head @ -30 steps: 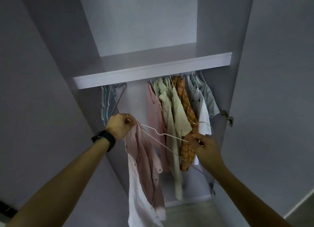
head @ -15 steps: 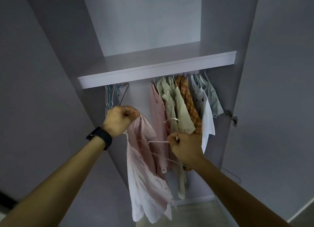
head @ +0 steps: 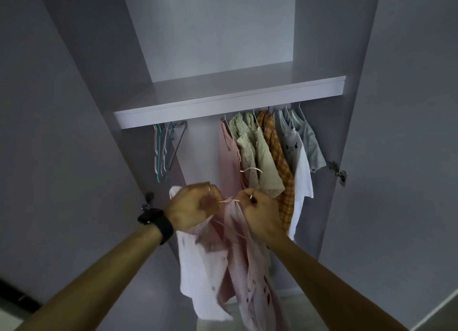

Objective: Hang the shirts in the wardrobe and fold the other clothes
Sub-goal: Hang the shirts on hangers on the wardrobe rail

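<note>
Wardrobe: grey wardrobe (head: pixel 322 58) wide open and filling the view, shelf (head: pixel 228 100) running across at twelve o'clock.
Rail: hung shirts (head: pixel 267 157) lined up at one o'clock under that shelf; bare hangers (head: pixel 164 152) bunched at eleven.
Shirt: pink striped shirt (head: pixel 238 268) dead centre, dangling toward six o'clock, collar gathered between both hands.
Hanger: wire hanger (head: pixel 251 169), hook poking up at twelve of the right hand.
Left hand: left hand (head: pixel 192 206), fingers curled tight, gripping the collar fabric; black watch (head: pixel 158 223) on the wrist.
Right hand: right hand (head: pixel 261 214), fingers closed, pinching the hanger's neck, just beside the left.
</note>
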